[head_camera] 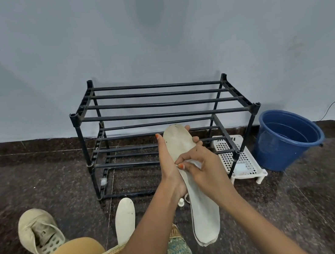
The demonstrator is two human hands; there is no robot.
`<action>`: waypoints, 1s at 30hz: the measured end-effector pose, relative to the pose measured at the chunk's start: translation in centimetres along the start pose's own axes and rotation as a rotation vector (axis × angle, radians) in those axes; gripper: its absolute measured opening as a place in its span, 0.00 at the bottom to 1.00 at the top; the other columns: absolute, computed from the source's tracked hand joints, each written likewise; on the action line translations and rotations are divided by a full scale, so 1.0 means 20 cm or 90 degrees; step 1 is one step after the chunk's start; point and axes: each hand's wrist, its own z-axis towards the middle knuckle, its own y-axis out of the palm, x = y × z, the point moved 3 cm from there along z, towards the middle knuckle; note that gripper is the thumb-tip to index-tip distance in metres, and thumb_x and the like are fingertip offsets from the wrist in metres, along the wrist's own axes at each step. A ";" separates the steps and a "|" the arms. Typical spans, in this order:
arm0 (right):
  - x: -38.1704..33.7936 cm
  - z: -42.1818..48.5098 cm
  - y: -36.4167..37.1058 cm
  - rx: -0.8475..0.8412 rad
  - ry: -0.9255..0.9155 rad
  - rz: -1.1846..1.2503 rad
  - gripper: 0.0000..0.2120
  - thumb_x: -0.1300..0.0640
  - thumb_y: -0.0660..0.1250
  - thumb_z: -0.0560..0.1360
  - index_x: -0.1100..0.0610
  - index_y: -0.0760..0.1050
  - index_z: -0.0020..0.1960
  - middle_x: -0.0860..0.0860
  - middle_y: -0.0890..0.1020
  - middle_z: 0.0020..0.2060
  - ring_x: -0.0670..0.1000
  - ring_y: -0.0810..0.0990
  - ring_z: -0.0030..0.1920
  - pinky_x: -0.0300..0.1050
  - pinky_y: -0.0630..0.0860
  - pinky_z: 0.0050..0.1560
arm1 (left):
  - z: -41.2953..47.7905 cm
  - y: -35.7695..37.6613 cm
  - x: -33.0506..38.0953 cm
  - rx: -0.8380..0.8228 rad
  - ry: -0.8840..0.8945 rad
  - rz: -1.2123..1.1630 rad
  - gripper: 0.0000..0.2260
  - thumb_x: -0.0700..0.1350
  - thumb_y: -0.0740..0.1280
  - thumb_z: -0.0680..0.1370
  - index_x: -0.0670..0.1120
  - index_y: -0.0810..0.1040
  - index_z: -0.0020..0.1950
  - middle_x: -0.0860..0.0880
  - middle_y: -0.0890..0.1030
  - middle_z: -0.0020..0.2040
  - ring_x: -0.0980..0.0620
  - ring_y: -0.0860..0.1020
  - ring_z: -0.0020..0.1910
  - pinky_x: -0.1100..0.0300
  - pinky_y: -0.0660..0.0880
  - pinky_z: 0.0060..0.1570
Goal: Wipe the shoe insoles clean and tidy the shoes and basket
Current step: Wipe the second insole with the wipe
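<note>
- Head view: we see the left hand (pixel 168 167) cradling the insole (pixel 199 206) from behind, thumb along one edge and fingers curled round the other, held up in front of the shoe rack (pixel 158 108).
- The right hand (pixel 209 171) pinches a small white cloth (pixel 194 163) between thumb and fingers and presses it on the insole's middle.
- We judge the insole light, thin and bendy; its free lower end hangs unsupported, so hard rubbing there would make it flop. Gripping by the edges near the spot being wiped should steady it.
- Its fabric face looks matte, not slippery.
- A second insole (pixel 124 217) lies on the floor beside a beige shoe (pixel 39 232); the white basket (pixel 242 158) sits behind the rack's leg.
- We can read no brand, label or writing anywhere.
</note>
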 end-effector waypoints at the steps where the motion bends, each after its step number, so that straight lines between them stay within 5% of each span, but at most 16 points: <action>1: 0.00 0.01 0.00 0.007 0.004 -0.002 0.06 0.66 0.67 0.72 0.57 0.80 0.41 0.46 0.76 0.41 0.35 0.72 0.45 0.27 0.65 0.48 | 0.00 0.00 0.00 0.001 -0.001 0.007 0.33 0.69 0.47 0.76 0.47 0.80 0.57 0.46 0.79 0.41 0.50 0.79 0.40 0.57 0.76 0.45; 6: -0.02 0.05 0.01 0.051 0.021 -0.009 0.08 0.66 0.67 0.72 0.55 0.80 0.40 0.46 0.76 0.41 0.47 0.73 0.51 0.42 0.66 0.58 | 0.01 -0.01 -0.01 0.018 -0.010 0.032 0.32 0.69 0.48 0.75 0.49 0.81 0.57 0.46 0.83 0.44 0.50 0.81 0.43 0.55 0.75 0.49; 13: 0.00 0.01 0.01 0.020 0.001 0.007 0.07 0.68 0.67 0.71 0.58 0.80 0.40 0.48 0.77 0.40 0.38 0.73 0.44 0.22 0.66 0.45 | 0.00 0.00 0.00 -0.004 0.007 -0.028 0.32 0.69 0.48 0.76 0.47 0.78 0.57 0.46 0.78 0.39 0.50 0.78 0.39 0.56 0.75 0.45; 18: 0.00 -0.02 0.01 0.026 -0.017 0.004 0.19 0.69 0.67 0.70 0.45 0.74 0.33 0.55 0.80 0.42 0.44 0.75 0.44 0.25 0.67 0.46 | 0.00 0.02 0.02 -0.015 0.013 -0.083 0.31 0.68 0.49 0.76 0.45 0.76 0.56 0.45 0.76 0.37 0.49 0.75 0.37 0.56 0.73 0.46; 23: 0.00 0.01 0.00 0.029 -0.028 -0.034 0.06 0.69 0.67 0.71 0.61 0.80 0.40 0.54 0.77 0.41 0.43 0.72 0.45 0.21 0.63 0.48 | 0.01 0.00 0.00 -0.019 0.007 -0.018 0.33 0.70 0.48 0.75 0.47 0.78 0.57 0.46 0.79 0.41 0.49 0.79 0.41 0.58 0.76 0.46; 26: 0.01 0.05 -0.01 0.049 -0.049 -0.051 0.06 0.68 0.67 0.71 0.60 0.80 0.41 0.54 0.76 0.41 0.40 0.71 0.47 0.25 0.61 0.56 | 0.00 0.00 0.00 -0.007 0.013 0.031 0.32 0.69 0.46 0.76 0.48 0.80 0.57 0.46 0.82 0.44 0.49 0.81 0.41 0.57 0.76 0.45; 30: 0.01 0.06 0.00 0.057 -0.059 -0.071 0.06 0.69 0.67 0.70 0.61 0.80 0.41 0.54 0.78 0.41 0.50 0.74 0.48 0.28 0.64 0.51 | 0.00 -0.01 0.00 0.003 0.011 0.024 0.32 0.69 0.47 0.76 0.49 0.81 0.55 0.44 0.81 0.49 0.49 0.81 0.45 0.59 0.78 0.44</action>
